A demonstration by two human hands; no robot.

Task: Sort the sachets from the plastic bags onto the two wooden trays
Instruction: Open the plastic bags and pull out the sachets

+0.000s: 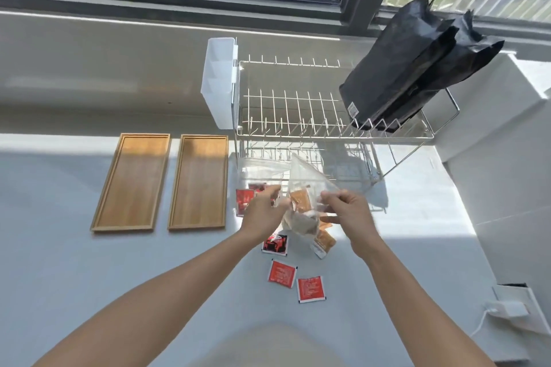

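Two wooden trays lie side by side on the white counter, the left tray and the right tray, both bare. My left hand and my right hand each pinch a side of a clear plastic bag held just above the counter, with orange sachets inside it. An orange sachet lies below the bag. Three red sachets lie on the counter nearer me. A second clear bag with red sachets sits behind my left hand.
A wire dish rack stands behind the bags, with a white plastic holder on its left end and black bags leaning in its right end. A white wall edge and a charger sit at the right.
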